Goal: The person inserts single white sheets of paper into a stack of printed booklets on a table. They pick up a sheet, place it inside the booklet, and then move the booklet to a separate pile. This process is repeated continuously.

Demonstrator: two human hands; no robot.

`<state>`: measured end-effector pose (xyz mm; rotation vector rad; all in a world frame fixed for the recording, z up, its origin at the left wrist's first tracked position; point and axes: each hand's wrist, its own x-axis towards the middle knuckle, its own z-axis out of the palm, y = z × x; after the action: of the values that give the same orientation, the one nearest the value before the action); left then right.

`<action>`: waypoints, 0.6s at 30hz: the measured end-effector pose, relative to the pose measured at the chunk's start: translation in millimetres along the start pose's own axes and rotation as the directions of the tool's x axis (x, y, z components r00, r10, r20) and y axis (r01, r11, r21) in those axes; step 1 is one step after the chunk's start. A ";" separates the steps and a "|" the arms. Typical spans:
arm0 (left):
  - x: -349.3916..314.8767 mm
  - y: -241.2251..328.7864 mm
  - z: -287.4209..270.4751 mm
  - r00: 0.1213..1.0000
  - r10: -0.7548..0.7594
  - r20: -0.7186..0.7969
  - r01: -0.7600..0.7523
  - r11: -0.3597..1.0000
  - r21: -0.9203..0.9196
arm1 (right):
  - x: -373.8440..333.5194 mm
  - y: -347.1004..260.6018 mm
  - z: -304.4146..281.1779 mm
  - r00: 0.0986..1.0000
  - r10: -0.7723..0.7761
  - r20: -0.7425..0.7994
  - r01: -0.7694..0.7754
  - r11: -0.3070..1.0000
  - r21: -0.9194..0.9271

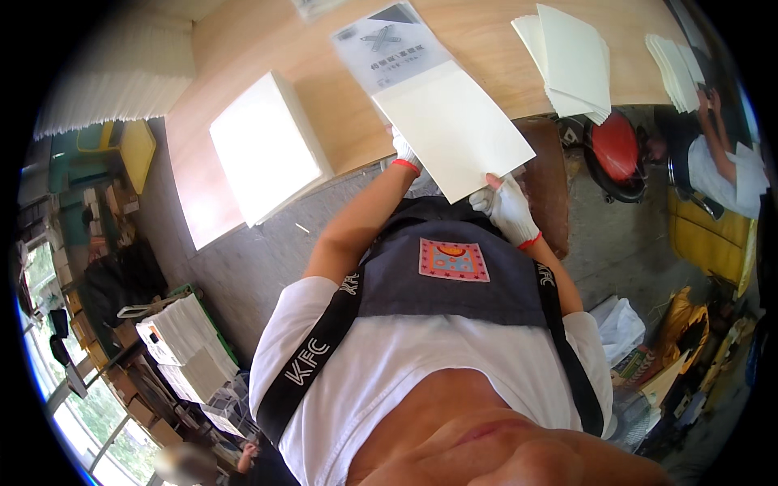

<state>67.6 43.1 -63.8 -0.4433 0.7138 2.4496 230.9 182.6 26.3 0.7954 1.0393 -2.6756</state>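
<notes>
A stack of cream paper (454, 130) slants from the table over its near edge. Its far end lies within a clear printed plastic sleeve (395, 50). My right hand (506, 209), in a white knit glove with a bare thumb, pinches the near right corner, thumb on top. My left hand (403, 149), in a white glove with a red cuff, is at the paper's left edge; its fingers go under the stack and are hidden. A thick stack of white paper (267, 146) lies left of my left hand on the table.
Fanned paper stacks (571, 61) lie on the wooden table (478, 32) to the right, more (677, 71) beyond. A red stool (616, 144) stands below the table edge. Another person (717, 162) sits at the far right. A loaded crate (190, 344) stands on the floor at left.
</notes>
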 end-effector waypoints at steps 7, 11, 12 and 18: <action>-14.5 -56.4 -97.3 0.965 0.240 0.106 -0.244 0.673 0.698 | 58.7 37.9 7.5 0.994 0.061 -0.086 -0.058 0.998 0.029; -47.9 -34.5 -62.9 0.970 -0.077 -0.232 0.184 0.855 0.485 | 114.6 46.5 38.7 0.962 0.072 -0.262 0.046 0.907 0.419; -49.6 -29.4 -61.8 0.965 -0.145 -0.217 0.231 0.864 0.448 | 124.5 48.7 33.8 0.989 0.059 -0.139 0.013 0.883 0.469; -74.3 14.5 -51.4 0.886 -0.294 -0.359 0.451 0.728 0.517 | 90.3 56.9 17.4 0.997 -0.021 0.073 0.061 0.801 -0.596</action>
<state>126.4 -26.9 -66.5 -0.5850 1.3001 1.6796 166.1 132.2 -44.1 0.5484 1.7639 -2.1509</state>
